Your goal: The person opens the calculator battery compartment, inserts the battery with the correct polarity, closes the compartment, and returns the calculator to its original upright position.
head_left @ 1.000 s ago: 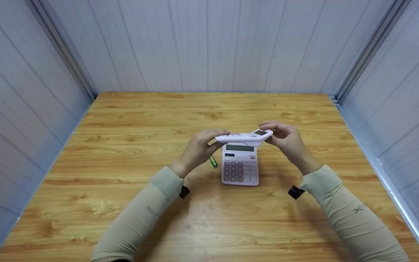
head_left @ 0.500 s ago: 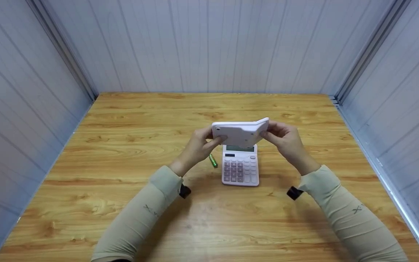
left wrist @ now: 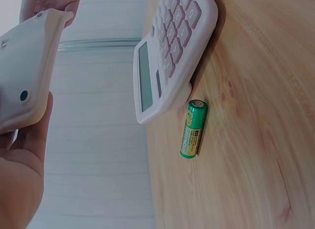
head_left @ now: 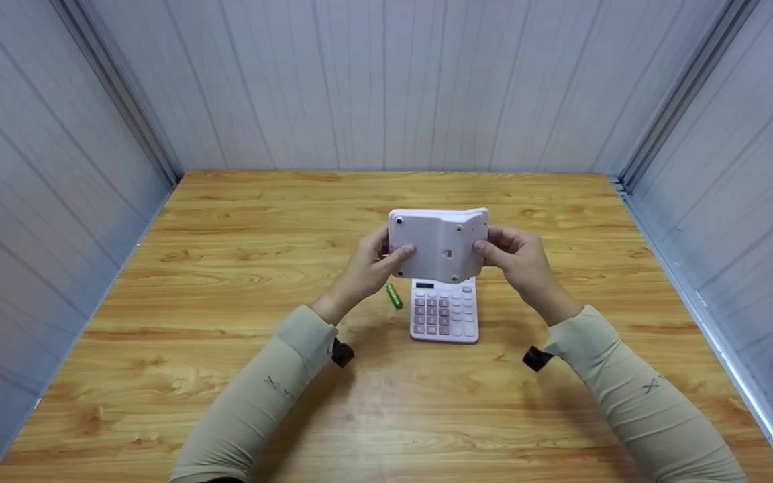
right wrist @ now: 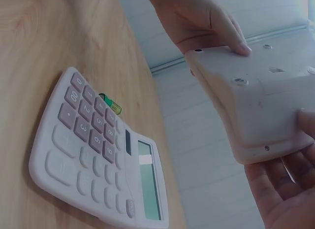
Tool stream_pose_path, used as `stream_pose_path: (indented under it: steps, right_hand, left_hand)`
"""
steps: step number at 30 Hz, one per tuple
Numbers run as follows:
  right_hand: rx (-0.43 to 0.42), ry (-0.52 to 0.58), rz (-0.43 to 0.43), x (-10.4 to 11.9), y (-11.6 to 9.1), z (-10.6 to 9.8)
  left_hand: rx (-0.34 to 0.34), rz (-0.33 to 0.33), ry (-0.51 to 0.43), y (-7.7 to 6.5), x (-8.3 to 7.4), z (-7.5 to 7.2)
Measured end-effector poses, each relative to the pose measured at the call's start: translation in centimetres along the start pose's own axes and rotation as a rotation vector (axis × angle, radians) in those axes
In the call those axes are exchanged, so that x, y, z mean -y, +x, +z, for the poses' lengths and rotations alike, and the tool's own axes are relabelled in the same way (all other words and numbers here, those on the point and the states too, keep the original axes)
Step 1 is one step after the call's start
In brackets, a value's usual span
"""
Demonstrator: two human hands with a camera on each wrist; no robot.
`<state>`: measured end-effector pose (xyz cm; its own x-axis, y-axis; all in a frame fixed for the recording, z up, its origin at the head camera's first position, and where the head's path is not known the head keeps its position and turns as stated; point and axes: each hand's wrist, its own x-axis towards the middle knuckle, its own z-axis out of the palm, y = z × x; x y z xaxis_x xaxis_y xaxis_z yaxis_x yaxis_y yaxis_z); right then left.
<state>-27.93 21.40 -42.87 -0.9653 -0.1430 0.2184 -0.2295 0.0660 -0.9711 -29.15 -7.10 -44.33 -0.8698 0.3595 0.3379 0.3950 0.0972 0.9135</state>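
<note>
inspecting raised calculator (head_left: 428, 243) seemed current step; left hand (head_left: 364, 271) pinched nine-o'clock edge, right hand (head_left: 522, 263) three-o'clock; next move likely needed steady grip.

Calculator (head_left: 444, 315) on table (head_left: 239, 288), battery (head_left: 394, 296) to its left, second calculator (head_left: 430, 245) above

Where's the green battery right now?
In the head view, the green battery lies on the wooden table, just left of the keys-up calculator. In the image it appears just below the left hand, which holds the raised calculator.
</note>
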Motion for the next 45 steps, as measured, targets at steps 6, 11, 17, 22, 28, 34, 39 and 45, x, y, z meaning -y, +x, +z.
stream_pose_path:
  steps: [6,11,17,22,28,34,39,45]
  right_hand:
    - [-0.007,-0.006,0.056,-0.1,0.1,0.3]
    - [-0.028,0.007,0.082,-0.2,0.0,0.6]
    - [-0.046,0.034,0.096,-0.1,0.1,0.9]
    - [-0.049,0.050,0.122,-0.2,0.2,1.0]
    - [-0.050,0.055,0.143,-0.1,0.2,1.1]
    - [-0.042,0.068,0.163,-0.2,0.2,1.0]
    - [-0.070,0.063,0.156,-0.2,0.2,1.2]
    - [-0.148,-0.021,0.079,0.2,0.0,1.4]
  left_hand:
    - [-0.001,-0.021,-0.043,0.0,0.2,0.1]
    - [-0.010,-0.067,-0.091,0.0,0.1,0.2]
    - [-0.020,-0.095,-0.133,0.0,0.0,0.3]
    - [-0.013,-0.111,-0.178,0.0,0.1,0.4]
    - [-0.001,-0.114,-0.213,0.0,0.2,0.5]
    - [0.003,-0.124,-0.233,0.0,0.4,0.6]
    - [0.004,-0.138,-0.256,0.0,0.4,0.7]
    - [-0.004,-0.127,-0.242,0.1,0.6,0.7]
